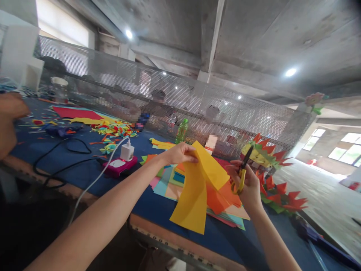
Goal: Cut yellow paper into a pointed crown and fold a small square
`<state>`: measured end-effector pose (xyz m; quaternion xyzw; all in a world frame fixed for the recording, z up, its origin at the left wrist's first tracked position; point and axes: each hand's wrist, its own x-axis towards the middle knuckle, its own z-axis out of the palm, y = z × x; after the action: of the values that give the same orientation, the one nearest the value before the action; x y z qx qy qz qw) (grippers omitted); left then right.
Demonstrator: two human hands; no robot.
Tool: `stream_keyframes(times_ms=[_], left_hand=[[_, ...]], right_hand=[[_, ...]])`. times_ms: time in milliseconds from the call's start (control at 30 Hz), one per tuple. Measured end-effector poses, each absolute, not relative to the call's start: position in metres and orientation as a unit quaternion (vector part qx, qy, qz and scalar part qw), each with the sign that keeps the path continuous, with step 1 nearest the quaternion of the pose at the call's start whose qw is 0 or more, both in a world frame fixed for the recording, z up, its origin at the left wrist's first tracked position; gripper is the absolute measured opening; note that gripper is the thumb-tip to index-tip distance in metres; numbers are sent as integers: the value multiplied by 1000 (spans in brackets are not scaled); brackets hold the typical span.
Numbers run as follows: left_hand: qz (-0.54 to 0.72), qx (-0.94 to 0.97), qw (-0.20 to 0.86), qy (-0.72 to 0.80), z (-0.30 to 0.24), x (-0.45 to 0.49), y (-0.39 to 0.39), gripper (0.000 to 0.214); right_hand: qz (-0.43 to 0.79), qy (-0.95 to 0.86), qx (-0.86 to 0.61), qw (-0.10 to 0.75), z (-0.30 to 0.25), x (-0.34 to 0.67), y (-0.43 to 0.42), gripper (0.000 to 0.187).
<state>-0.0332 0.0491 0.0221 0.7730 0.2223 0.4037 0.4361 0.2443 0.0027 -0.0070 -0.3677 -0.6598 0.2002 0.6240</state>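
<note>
My left hand [180, 153] pinches the yellow sheet [197, 188] taut while my right hand [244, 184], fingers closed through the scissors [243, 171], should cut slowly.

I see a long table [84, 171] with a dark blue top. A stack of coloured paper sheets [169, 184] lies on it, beside a pink power strip [120, 165] with a white charger [127, 151]. Black cables [56, 158], paper scraps [115, 130], a green bottle [182, 131] and paper flowers [278, 195] also rest there.
</note>
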Motion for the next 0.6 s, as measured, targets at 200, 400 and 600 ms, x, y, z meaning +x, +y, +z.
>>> stream_keyframes(times_ms=[200, 400, 600], left_hand=[[419, 764, 418, 255, 23, -36, 50, 9], [434, 745, 435, 259, 21, -35, 54, 13], [524, 682, 396, 323, 18, -42, 66, 14]], right_hand=[[169, -794, -381, 442, -11, 230, -5, 40], [-8, -814, -458, 356, -23, 236, 6, 16], [-80, -637, -519, 564, -16, 249, 10, 26]])
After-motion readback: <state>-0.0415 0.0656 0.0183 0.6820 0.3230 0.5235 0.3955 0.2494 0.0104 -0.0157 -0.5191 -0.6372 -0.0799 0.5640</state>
